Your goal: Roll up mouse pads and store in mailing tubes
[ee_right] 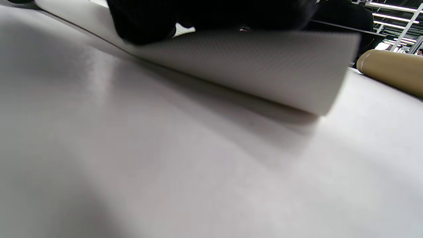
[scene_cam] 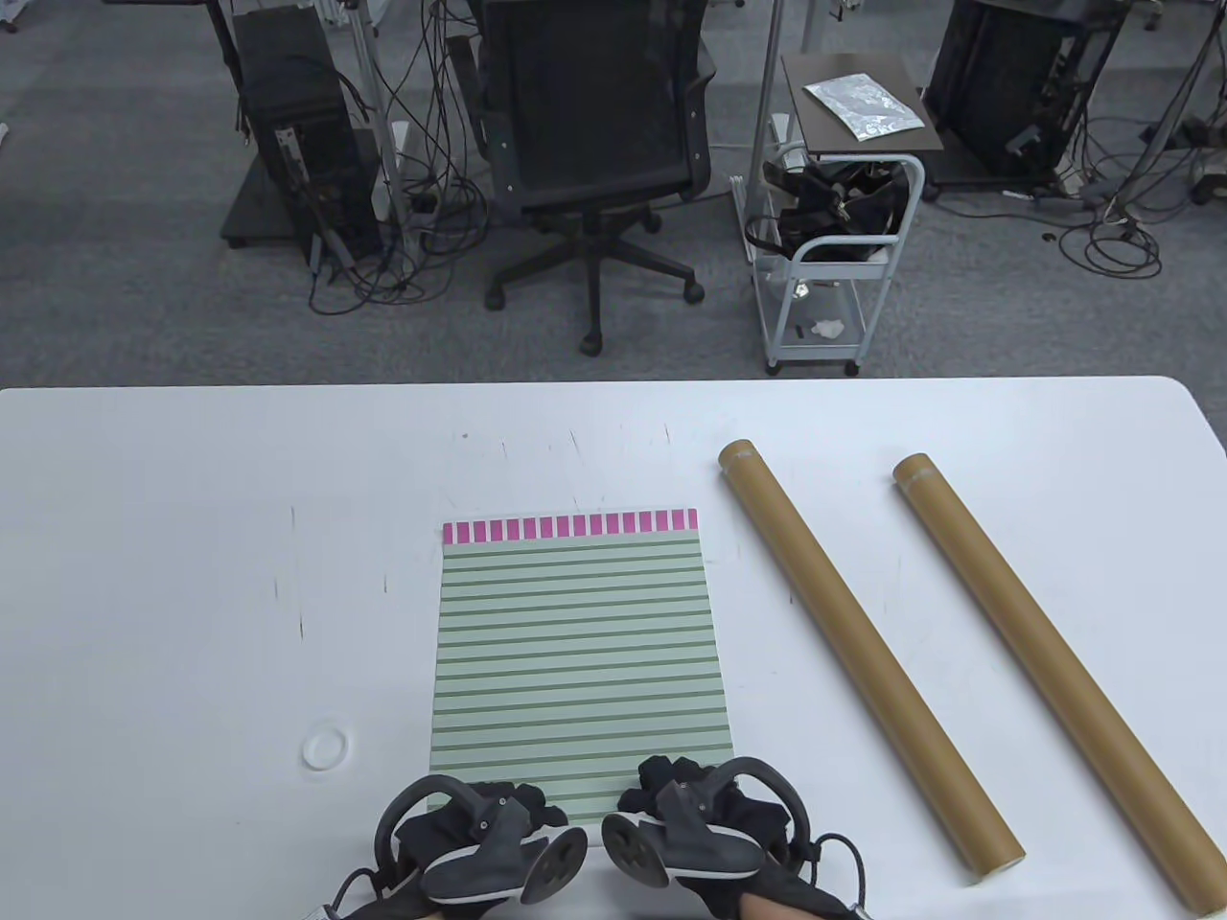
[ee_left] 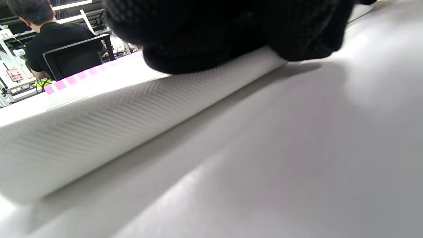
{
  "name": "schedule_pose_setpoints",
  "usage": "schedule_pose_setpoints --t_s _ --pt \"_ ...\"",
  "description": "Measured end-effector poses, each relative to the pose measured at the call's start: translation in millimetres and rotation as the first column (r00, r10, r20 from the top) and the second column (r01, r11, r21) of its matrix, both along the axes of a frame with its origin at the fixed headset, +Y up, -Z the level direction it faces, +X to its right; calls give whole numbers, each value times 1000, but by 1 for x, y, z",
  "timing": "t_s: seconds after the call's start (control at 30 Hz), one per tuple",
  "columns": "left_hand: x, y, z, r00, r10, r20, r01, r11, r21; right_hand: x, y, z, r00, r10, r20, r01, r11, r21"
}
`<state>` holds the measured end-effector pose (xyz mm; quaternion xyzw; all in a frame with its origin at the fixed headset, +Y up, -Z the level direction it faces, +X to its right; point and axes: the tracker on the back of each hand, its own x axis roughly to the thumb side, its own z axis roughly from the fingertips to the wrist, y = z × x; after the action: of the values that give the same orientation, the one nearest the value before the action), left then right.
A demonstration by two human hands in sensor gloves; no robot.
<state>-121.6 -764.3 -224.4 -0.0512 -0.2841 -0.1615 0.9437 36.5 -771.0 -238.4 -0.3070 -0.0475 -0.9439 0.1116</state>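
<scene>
At the table's near edge, the left hand [scene_cam: 479,839] and right hand [scene_cam: 695,815] curled their fingers over the striped mouse pad's [scene_cam: 578,642] turned-up end, apparently to start a tight roll. Two mailing tubes [scene_cam: 863,652] lay alongside; whether anything was inside, the views did not show.

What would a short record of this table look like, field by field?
mat: green striped mouse pad, pink band at far edge, near edge curled into a roll
left hand: on the roll's left part
right hand: on the roll's right part
tubes: two brown, left tube and right tube, lying right of the mat, apart
other: white cap left of the mat
</scene>
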Motion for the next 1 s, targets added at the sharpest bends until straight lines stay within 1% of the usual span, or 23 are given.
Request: schedule_pose_setpoints --t_s 0.03,0.1,0.17,0.2,0.3,0.43,0.53,0.63,0.67,0.7,0.77,0.83,0.9,0.97,1.0 --pt "0 0 0 1000 -7 3 7 1000 10 1 1 0 1000 -9 1 9 1000 -3" --pt "0 1 -1 1000 -14 -4 14 1000 15 4 3 -2 1000 -25 6 25 999 -45" --pt "-3 2 -4 1000 6 -24 -6 1000 -13 6 5 -2 998 -68 6 68 993 -92" --pt "-4 2 -5 999 20 -34 -21 999 -26 5 4 -3 997 -69 20 71 993 -97" --pt "-7 1 -9 998 44 -51 -46 998 -43 3 3 -2 1000 7 6 -7 1000 -10" --pt "-11 0 -13 994 68 -83 -74 995 -70 3 3 -3 1000 -17 24 17 1000 4" --pt "-14 0 -19 986 114 -120 -129 984 -122 1 7 -3 1000 -5 16 4 999 40" --pt "-15 1 -22 987 98 -124 -115 983 -142 -2 9 -5 1000 24 11 -25 998 52" --pt "-15 1 -23 989 91 -120 -109 982 -157 -2 10 -5 1000 25 9 -25 999 39" --pt "-16 2 -24 988 95 -118 -118 972 -204 -2 11 -4 1000 18 13 -18 1000 -6" --pt "-17 1 -25 983 124 -138 -154 959 -236 0 11 -4 1000 9 18 -8 999 -35" --pt "-18 0 -27 980 121 -156 -160 951 -264 1 11 -5 999 6 36 -4 999 -48" --pt "-19 -2 -27 981 106 -160 -144 957 -251 2 9 -6 999 4 43 -2 999 -35" --pt "-19 -2 -26 983 94 -158 -127 969 -213 2 7 -5 999 14 43 -12 999 -52" --pt "-18 -3 -24 984 98 -147 -123 978 -171 1 5 -3 999 27 29 -25 998 -53"
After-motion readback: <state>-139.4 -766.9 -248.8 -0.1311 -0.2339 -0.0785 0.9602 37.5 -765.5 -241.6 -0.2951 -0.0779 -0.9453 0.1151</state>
